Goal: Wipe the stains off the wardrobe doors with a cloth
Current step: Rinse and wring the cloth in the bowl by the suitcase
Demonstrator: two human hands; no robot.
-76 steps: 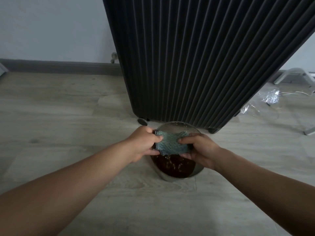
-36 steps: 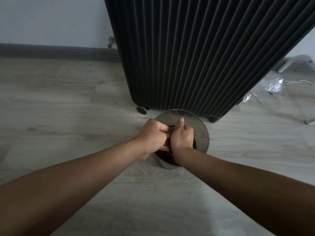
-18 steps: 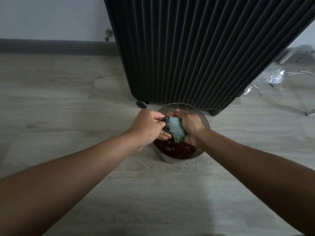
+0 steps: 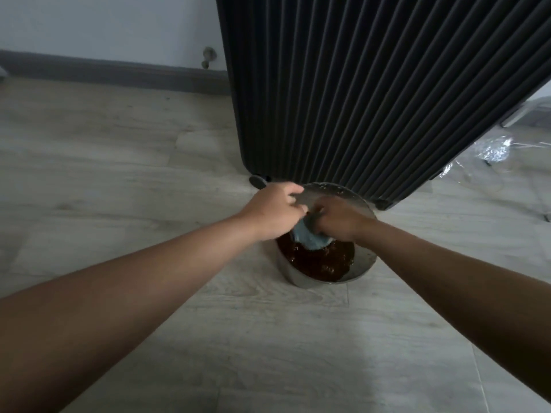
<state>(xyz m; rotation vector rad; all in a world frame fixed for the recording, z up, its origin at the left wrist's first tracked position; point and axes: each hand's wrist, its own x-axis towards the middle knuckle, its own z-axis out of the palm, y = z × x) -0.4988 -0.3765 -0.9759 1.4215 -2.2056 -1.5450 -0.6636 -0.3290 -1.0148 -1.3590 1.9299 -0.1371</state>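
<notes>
- A light blue cloth (image 4: pixel 310 238) is held bunched at the centre of the frame, over a metal bowl (image 4: pixel 365 263) set on the wooden floor (image 4: pixel 119 174).
- The cloth is grasped by the left hand (image 4: pixel 275 213) from the left and by the right hand (image 4: pixel 340 217) from the right, with fingers curled round it. The fingertips are blurred.
- Dark brown liquid (image 4: pixel 316 262) is seen in the bowl, just under the cloth. Whether they touch cannot be told.
- The upper right of the frame is filled by the dark ribbed wardrobe (image 4: pixel 357 84), its lower edge just behind the bowl.
- Crumpled clear plastic (image 4: pixel 492 150) is seen on the floor at the right edge.
</notes>
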